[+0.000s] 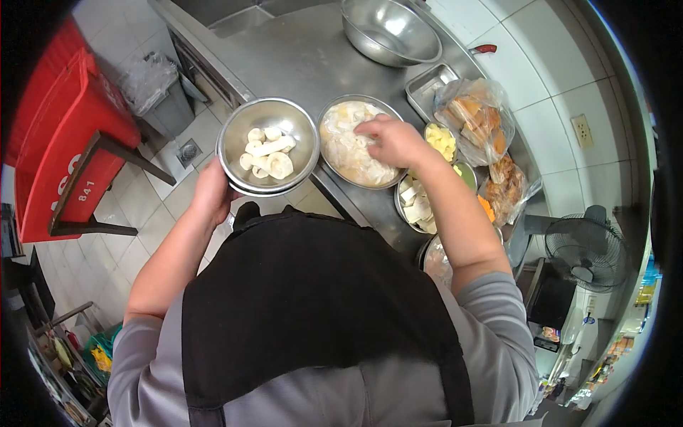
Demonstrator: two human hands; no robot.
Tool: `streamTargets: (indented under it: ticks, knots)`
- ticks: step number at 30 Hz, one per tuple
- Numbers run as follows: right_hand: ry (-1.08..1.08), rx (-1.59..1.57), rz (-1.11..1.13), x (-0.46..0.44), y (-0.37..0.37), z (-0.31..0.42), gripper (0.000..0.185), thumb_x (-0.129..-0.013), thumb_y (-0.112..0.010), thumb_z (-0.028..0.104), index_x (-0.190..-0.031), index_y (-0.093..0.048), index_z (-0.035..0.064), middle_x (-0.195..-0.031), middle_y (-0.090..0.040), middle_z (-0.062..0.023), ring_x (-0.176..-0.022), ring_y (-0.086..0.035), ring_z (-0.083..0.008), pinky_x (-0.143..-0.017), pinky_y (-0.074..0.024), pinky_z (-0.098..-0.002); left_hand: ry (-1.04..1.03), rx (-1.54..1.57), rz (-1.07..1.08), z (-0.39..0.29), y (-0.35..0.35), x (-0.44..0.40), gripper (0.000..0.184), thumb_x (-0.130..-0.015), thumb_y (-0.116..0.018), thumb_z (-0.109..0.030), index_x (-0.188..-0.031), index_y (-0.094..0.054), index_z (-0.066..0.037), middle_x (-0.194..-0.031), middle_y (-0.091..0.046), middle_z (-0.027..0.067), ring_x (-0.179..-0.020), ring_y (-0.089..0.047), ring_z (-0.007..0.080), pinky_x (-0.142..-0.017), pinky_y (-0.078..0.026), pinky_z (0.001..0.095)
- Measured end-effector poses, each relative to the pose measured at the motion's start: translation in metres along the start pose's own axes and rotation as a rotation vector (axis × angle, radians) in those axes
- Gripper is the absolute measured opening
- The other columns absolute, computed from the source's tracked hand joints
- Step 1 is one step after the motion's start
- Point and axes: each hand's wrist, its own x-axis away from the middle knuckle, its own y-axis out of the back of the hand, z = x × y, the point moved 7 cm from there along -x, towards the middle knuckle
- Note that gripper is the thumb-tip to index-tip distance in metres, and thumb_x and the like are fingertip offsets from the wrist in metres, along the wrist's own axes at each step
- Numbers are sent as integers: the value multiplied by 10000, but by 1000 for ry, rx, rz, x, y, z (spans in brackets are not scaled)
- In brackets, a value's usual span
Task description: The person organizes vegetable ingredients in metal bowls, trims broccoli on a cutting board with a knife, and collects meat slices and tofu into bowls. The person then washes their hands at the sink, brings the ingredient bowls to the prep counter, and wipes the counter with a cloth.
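Layout around the wide pan (370,187) on the counter (299,64)
From where I stand, left of the wide pan a hand-held bowl (303,139) with food pieces (277,165) in it hangs past the counter's edge; farther ahead, slightly right, sits the large bowl (391,32). Ahead and right is the tray (420,91), with the first bag (478,117) beside it. The chunk bowl (399,206) lies nearer the person, right of the pan; the second bag (505,188) is farther right.

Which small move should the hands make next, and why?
Probably, the left hand should bring the round steel bowl of whitish pieces over the grey metal counter: it seems mostly past the edge, held one-handed, while the right hand is in a round metal pan of pale wet food.
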Motion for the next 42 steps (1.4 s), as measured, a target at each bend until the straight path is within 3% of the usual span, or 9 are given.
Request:
streamTargets:
  ticks: [5, 8, 9, 13, 24, 30, 33, 37, 42]
  knots:
    - [34, 119, 14, 1, -5, -13, 244, -774, -661, 202, -1005, -718, 149, -959, -683, -117, -916, -655, -321, -809, -525, -415, -26, -37, 30, -5, 3, 1, 431, -1011, -395, -364, -1232, -552, -30, -1068, -670, 101, -868, -682, 187, -727, -580, 357]
    - [-245, -47, 147, 10, 8, -31, 207, -790, -669, 224, -961, -722, 121, -903, -694, -144, -870, -662, -341, -786, -523, -419, -31, 6, 22, -8, 3, 6, 421, -1012, -398, -355, -1236, -552, -33, -1075, -670, 107, -864, -684, 188, -727, -579, 356]
    - [-269, -146, 120, 12, 13, -33, 198, -812, -698, 247, -915, -716, 79, -807, -694, -130, -766, -667, -286, -727, -517, -382, -31, 14, 26, -10, 3, 7, 418, -1013, -398, -352, -1235, -553, -35, -1077, -670, 109, -862, -685, 187, -727, -578, 355]
    - [-362, -340, 192, 20, 26, -40, 202, -825, -728, 228, -897, -701, 41, -781, -680, -72, -719, -615, -165, -689, -494, -315, 4, 5, 54, -3, 9, 0, 475, -1005, -436, -455, -1285, -553, -89, -1155, -656, 78, -950, -661, 203, -787, -532, 384]
    - [-288, -411, 194, 25, 73, -26, 125, -857, -662, 91, -960, -689, 27, -825, -662, 4, -751, -576, -80, -706, -487, -260, 2, -32, 51, -4, 11, -3, 410, -1003, -442, -424, -1214, -583, -101, -1027, -662, 44, -780, -627, 140, -647, -485, 303]
    - [-194, -256, 135, 22, 121, 9, 159, -807, -627, 66, -956, -662, 24, -798, -648, -28, -754, -586, -105, -712, -493, -274, -8, -3, 30, -4, 5, -3, 361, -1006, -415, -344, -1165, -577, -63, -976, -668, 66, -753, -662, 148, -608, -541, 294]
    - [-111, -367, 115, 14, 138, 25, 136, -823, -588, 30, -940, -658, 18, -808, -624, 23, -782, -559, -56, -698, -466, -229, -23, 29, 35, -4, 1, -4, 345, -1005, -403, -308, -1137, -576, -40, -948, -670, 77, -738, -671, 150, -599, -565, 293]
    - [107, -464, 76, -2, 166, 85, 139, -825, -589, 26, -946, -655, 15, -859, -627, 19, -805, -552, -53, -696, -457, -216, 28, -25, 73, 3, 1, -11, 440, -1016, -418, -413, -1246, -560, -65, -1090, -664, 81, -875, -675, 187, -718, -558, 357]
    - [474, -328, -56, -20, 161, 145, 142, -841, -637, 28, -978, -672, 16, -884, -634, 10, -774, -563, -96, -696, -474, -251, 13, -51, 89, 0, -6, -10, 448, -1014, -426, -407, -1239, -560, -44, -1099, -661, 95, -893, -676, 205, -734, -561, 375]
